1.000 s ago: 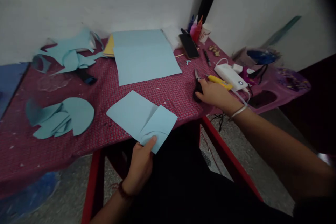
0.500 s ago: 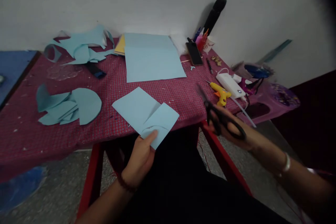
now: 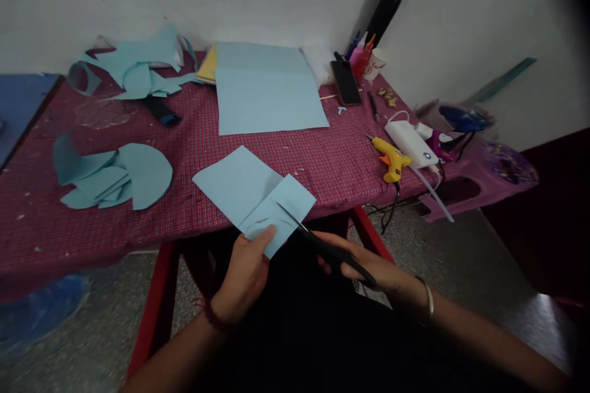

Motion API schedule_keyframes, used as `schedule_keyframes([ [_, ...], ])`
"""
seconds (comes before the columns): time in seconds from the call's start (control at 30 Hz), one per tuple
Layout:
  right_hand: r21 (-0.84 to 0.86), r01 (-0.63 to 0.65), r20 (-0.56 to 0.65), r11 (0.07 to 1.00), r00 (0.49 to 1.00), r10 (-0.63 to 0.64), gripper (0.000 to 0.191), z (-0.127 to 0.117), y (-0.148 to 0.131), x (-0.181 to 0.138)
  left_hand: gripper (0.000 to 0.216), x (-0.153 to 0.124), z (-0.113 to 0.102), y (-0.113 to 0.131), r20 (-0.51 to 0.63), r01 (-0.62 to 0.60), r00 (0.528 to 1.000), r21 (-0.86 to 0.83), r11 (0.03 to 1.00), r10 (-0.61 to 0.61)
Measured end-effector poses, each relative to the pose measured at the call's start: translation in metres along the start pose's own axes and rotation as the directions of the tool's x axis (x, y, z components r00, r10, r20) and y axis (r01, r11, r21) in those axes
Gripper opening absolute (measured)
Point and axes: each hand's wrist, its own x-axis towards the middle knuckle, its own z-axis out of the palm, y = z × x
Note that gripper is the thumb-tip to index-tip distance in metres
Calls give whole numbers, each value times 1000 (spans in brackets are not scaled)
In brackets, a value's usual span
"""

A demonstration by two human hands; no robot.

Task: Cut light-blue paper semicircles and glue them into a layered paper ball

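Note:
My left hand (image 3: 249,267) pinches a small light-blue piece of paper (image 3: 297,193) at the table's front edge, thumb on top. A curved line or slit runs across that piece near my thumb. Black-handled scissors (image 3: 329,249) are gripped in my right hand (image 3: 364,264), and their blades reach over the right part of the small piece. Whether the blades are apart is hard to make out. Under and behind the small piece lies a larger light-blue paper sheet (image 3: 239,181) on the checked tablecloth.
Cut blue pieces (image 3: 150,175) lie at left, curled scraps (image 3: 138,77) behind them. A big blue sheet (image 3: 271,92) lies at the back. On the right are a yellow glue gun (image 3: 391,156), a white power strip (image 3: 410,142), a phone (image 3: 345,83) and a pink stool (image 3: 498,187).
My right hand has brought the scissors leftward from beside the glue gun to the small paper. My left hand keeps its hold on the piece. The view has shifted slightly.

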Motion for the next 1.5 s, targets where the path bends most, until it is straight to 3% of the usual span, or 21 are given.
schedule_keyframes([
  [0.17,27,-10,-20,1000,1000,11,86,6,1,-2,36,2,2,0,-5,-47,999,-19,999,47],
  [1.03,-18,-53,-176,998,983,49,78,16,2,-2,35,8,-2,-6,24,0,1000,26,1000,-1],
  [1.5,70,-73,-166,995,983,84,73,18,-1,-8,36,12,-9,-5,59,36,997,118,992,-43],
])
